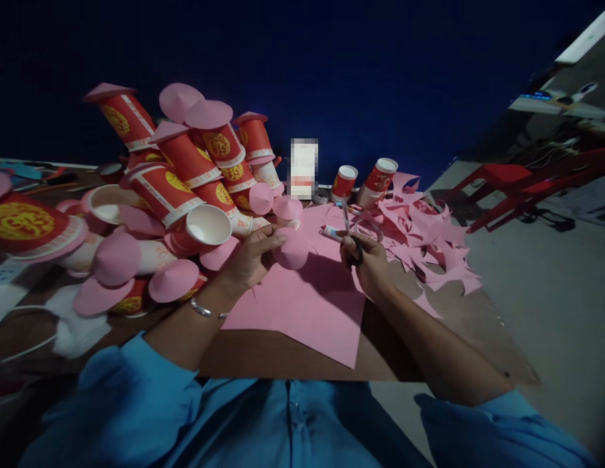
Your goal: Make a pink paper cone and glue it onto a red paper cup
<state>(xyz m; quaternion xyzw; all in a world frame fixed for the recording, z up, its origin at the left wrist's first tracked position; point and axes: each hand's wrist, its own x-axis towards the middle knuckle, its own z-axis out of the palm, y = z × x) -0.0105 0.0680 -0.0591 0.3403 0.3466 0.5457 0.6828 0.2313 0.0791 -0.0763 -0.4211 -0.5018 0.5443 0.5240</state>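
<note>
My left grip (251, 257) pinches a pink paper cone (291, 250), right grip (363, 257) closed on scissors (350, 234); capped cups (185, 169) piled, two cups (363, 182) bare.

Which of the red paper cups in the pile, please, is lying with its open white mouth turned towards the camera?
The uncapped red cup just left of the left hand: its white inside shows, while most piled cups around it wear pink paper caps.

One camera sits on the person's head. It looks forward and down, close above the bench (293, 357).
</note>
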